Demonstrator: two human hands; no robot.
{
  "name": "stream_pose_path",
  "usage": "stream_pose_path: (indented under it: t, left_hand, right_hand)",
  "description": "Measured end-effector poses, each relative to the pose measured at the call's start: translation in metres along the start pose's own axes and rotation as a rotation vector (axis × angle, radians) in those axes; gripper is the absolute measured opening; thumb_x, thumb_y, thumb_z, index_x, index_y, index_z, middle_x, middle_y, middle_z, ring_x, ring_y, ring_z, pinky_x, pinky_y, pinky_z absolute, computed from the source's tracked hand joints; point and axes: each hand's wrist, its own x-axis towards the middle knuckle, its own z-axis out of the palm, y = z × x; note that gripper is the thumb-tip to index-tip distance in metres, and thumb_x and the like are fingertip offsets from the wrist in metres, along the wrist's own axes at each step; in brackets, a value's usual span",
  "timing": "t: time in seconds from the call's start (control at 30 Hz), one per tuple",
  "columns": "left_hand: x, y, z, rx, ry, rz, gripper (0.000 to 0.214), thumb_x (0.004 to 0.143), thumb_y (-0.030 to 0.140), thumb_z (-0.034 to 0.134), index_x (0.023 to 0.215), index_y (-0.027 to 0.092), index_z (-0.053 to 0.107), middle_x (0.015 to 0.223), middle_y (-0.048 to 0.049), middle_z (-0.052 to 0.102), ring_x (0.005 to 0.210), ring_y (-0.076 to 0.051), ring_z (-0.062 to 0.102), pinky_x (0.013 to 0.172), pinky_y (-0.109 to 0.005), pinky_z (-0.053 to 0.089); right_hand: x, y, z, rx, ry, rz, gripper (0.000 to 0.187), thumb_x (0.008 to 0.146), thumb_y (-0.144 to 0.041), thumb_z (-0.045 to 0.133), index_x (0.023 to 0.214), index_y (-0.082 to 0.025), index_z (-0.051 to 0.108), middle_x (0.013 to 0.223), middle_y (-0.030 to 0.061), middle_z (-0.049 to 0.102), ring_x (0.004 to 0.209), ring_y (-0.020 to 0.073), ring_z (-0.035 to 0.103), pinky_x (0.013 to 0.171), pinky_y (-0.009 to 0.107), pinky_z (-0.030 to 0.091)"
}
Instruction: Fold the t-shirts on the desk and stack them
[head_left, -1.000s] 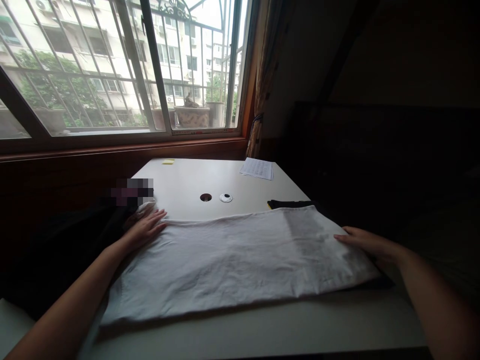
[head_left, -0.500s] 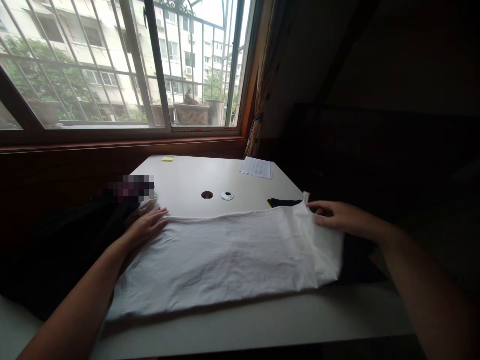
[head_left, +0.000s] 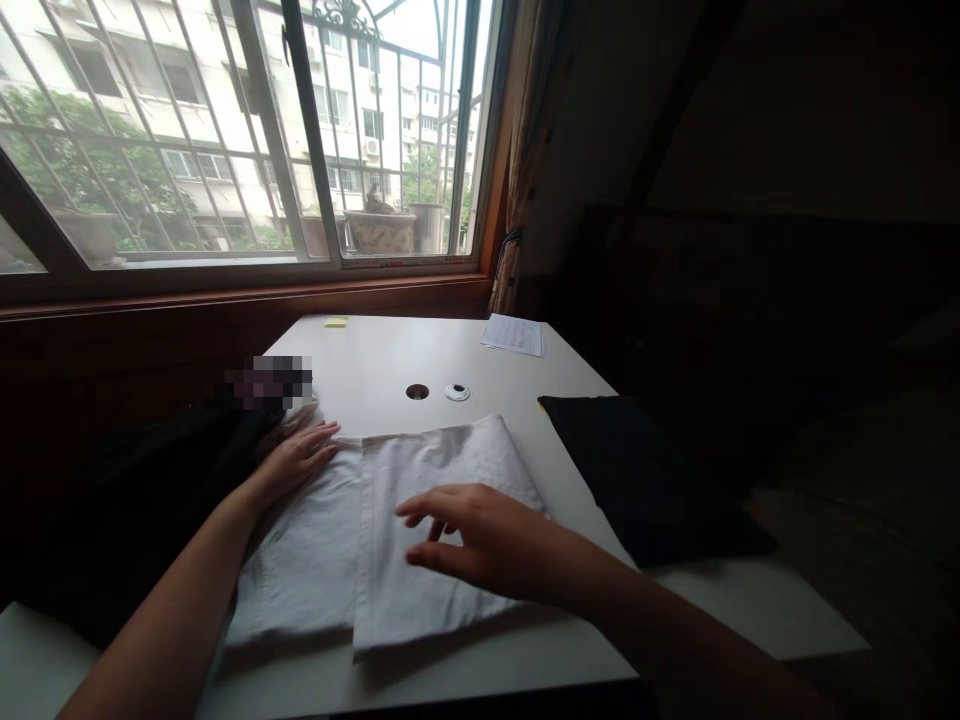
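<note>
- White cloth (head_left: pixel 381 570): lower centre of frame, lying on the white table (head_left: pixel 375 350). Right portion is a doubled layer, resting over the left portion; its straight left edge runs top to bottom. Shallow wrinkles throughout.
- Left hand (head_left: pixel 300 460): left of centre, palm down on the cloth's upper left part. Fingers stretched out and close together, gripping nothing. Forearm enters from lower left.
- Right hand (head_left: pixel 472 530): just below centre of frame, over the doubled layer. Thumb parted from the half-bent fingers, wide gap between, nothing held. Whether any fingertip touches the cloth, cannot tell. Forearm enters from lower right.
- Dark cloth (head_left: pixel 652 470): right of centre, flat on the table, small yellow bit at its upper left corner. Strip of bare table between it and the white cloth.
- Dark pile (head_left: pixel 150 500): left side, beside the left forearm; far end pixelated, details lost.
- Round hole (head_left: pixel 417 392) in the tabletop, mid-frame; white disc (head_left: pixel 457 392) with a dark opening just to its right.
- Far end of table: yellow slip (head_left: pixel 336 322) at left, printed papers (head_left: pixel 513 336) at right.
- Barred window (head_left: pixel 315 130) fills upper left; patterned curtain (head_left: pixel 517 200) along its right side. Right side of frame very dim.
</note>
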Motion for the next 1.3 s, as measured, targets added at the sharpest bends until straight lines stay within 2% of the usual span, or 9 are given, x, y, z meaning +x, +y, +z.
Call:
stream_pose_path:
  t: [0.1, 0.2, 0.33, 0.43, 0.53, 0.8, 0.93, 1.07, 1.3]
  left_hand:
    - [0.001, 0.000, 0.000, -0.008, 0.011, 0.009, 0.081, 0.087, 0.082, 0.047, 0.131, 0.018, 0.068, 0.141, -0.0145, 0.064, 0.137, -0.033, 0.055, 0.118, -0.047, 0.040]
    - [0.001, -0.002, 0.001, -0.013, 0.034, 0.016, 0.077, 0.086, 0.080, 0.049, 0.130, 0.019, 0.068, 0.138, -0.0139, 0.066, 0.134, -0.032, 0.057, 0.117, -0.047, 0.041]
    - [0.000, -0.005, 0.003, -0.012, 0.051, 0.005, 0.073, 0.087, 0.077, 0.053, 0.131, 0.021, 0.067, 0.138, -0.0133, 0.066, 0.133, -0.032, 0.057, 0.116, -0.047, 0.041]
    - [0.000, -0.007, 0.004, -0.015, 0.040, 0.000, 0.071, 0.087, 0.074, 0.055, 0.133, 0.021, 0.066, 0.139, -0.0139, 0.065, 0.133, -0.033, 0.057, 0.116, -0.049, 0.041]
    - [-0.001, -0.003, 0.001, -0.028, 0.043, 0.042, 0.064, 0.089, 0.070, 0.056, 0.130, 0.022, 0.067, 0.134, -0.0129, 0.068, 0.127, -0.032, 0.060, 0.113, -0.047, 0.044]
    - [-0.004, 0.042, -0.014, -0.086, -0.172, 0.113, 0.038, 0.090, 0.058, 0.061, 0.102, 0.023, 0.074, 0.098, -0.0058, 0.072, 0.095, -0.024, 0.066, 0.090, -0.035, 0.054]
    - [-0.004, 0.056, -0.014, -0.088, -0.221, 0.134, 0.035, 0.090, 0.056, 0.061, 0.092, 0.023, 0.072, 0.096, -0.0055, 0.071, 0.095, -0.023, 0.064, 0.090, -0.033, 0.052]
    - [-0.004, 0.056, -0.014, -0.086, -0.238, 0.133, 0.035, 0.090, 0.057, 0.060, 0.090, 0.022, 0.068, 0.095, -0.0050, 0.069, 0.094, -0.023, 0.062, 0.090, -0.033, 0.052]
    - [-0.005, 0.058, -0.006, -0.108, -0.113, 0.220, 0.043, 0.093, 0.048, 0.062, 0.129, 0.025, 0.064, 0.123, -0.0098, 0.065, 0.114, -0.026, 0.062, 0.103, -0.040, 0.050]
  right_hand:
    - [-0.020, 0.042, -0.002, -0.261, 0.148, 0.189, 0.038, 0.098, -0.040, 0.061, 0.133, -0.026, 0.064, 0.127, 0.0077, 0.069, 0.112, 0.0253, 0.065, 0.096, 0.038, 0.053]
    - [-0.043, 0.090, -0.002, -0.558, 0.267, 0.438, 0.051, 0.095, -0.035, 0.063, 0.145, -0.028, 0.054, 0.137, 0.0124, 0.059, 0.120, 0.0324, 0.059, 0.099, 0.047, 0.051]
    - [-0.063, 0.132, 0.000, -0.594, 0.290, 0.623, 0.072, 0.091, -0.030, 0.063, 0.158, -0.029, 0.034, 0.142, 0.0156, 0.049, 0.116, 0.0330, 0.060, 0.097, 0.047, 0.051]
    - [-0.065, 0.146, -0.002, -0.372, 0.280, 0.671, 0.082, 0.090, -0.023, 0.060, 0.161, -0.033, 0.021, 0.139, 0.0124, 0.048, 0.099, 0.0234, 0.066, 0.089, 0.037, 0.053]
    - [-0.061, 0.159, -0.009, -0.220, 0.315, 0.679, 0.086, 0.085, -0.016, 0.061, 0.160, -0.035, 0.023, 0.132, 0.0095, 0.051, 0.093, 0.0184, 0.065, 0.085, 0.032, 0.053]
    - [-0.033, 0.205, -0.037, -0.531, 0.605, 0.527, 0.068, 0.091, -0.009, 0.049, 0.156, -0.027, 0.037, 0.128, 0.0126, 0.057, 0.105, 0.0251, 0.063, 0.089, 0.040, 0.055]
    - [-0.016, 0.207, -0.032, -0.609, 0.606, 0.433, 0.056, 0.098, -0.010, 0.043, 0.151, -0.026, 0.045, 0.137, 0.0132, 0.057, 0.117, 0.0254, 0.061, 0.102, 0.043, 0.051]
    - [-0.011, 0.184, -0.010, -0.573, 0.498, 0.273, 0.045, 0.101, -0.024, 0.049, 0.146, -0.025, 0.053, 0.145, 0.0113, 0.055, 0.130, 0.0264, 0.055, 0.114, 0.049, 0.043]
    - [-0.038, 0.145, 0.030, -0.481, 0.121, 0.123, 0.053, 0.105, -0.044, 0.046, 0.155, -0.025, 0.044, 0.164, 0.0087, 0.037, 0.153, 0.0282, 0.027, 0.124, 0.056, 0.022]
